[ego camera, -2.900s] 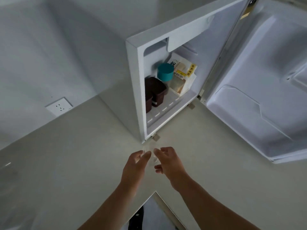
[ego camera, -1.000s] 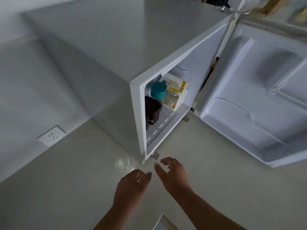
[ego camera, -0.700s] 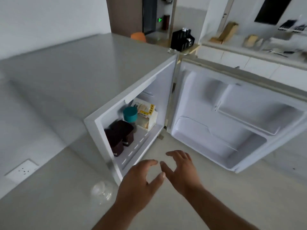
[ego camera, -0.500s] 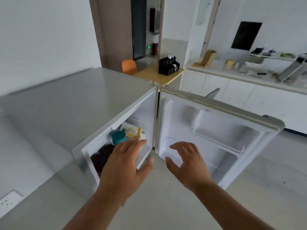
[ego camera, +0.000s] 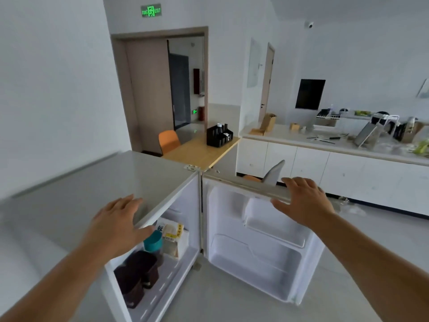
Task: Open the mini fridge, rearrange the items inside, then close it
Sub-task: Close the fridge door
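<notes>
White mini fridge (ego camera: 97, 182): stands on the floor, cabinet on the left, its door (ego camera: 262, 242) swung wide to the right.
Left hand (ego camera: 118, 226): fingers spread, palm down, over the front edge of the fridge top; holds nothing.
Right hand (ego camera: 301, 201): fingers spread, laid over the top edge of the door.
Inside: two dark brown containers (ego camera: 137, 275) at the front, a teal-lidded cup (ego camera: 153, 241) behind them, a white and yellow carton (ego camera: 173, 238) just beside the cup.
Door shelves: bare.
</notes>
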